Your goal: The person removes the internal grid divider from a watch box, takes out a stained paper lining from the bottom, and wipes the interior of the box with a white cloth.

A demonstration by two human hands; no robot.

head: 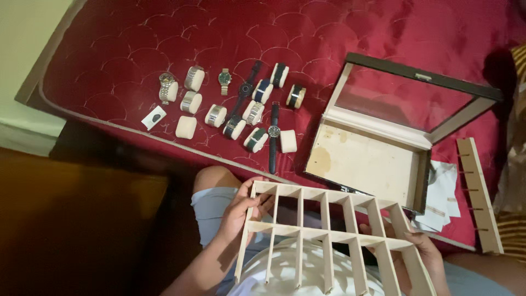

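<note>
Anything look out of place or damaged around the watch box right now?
Yes. The wooden divider grid is out of the open box, held by the left hand and right hand. The box floor shows brownish stains. A loose notched strip lies beside it, and watches lie scattered on the red mattress.

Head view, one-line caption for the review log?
Both hands, left hand and right hand, hold a wooden divider grid beside an empty open watch box; watches lie on the red mattress.
</note>
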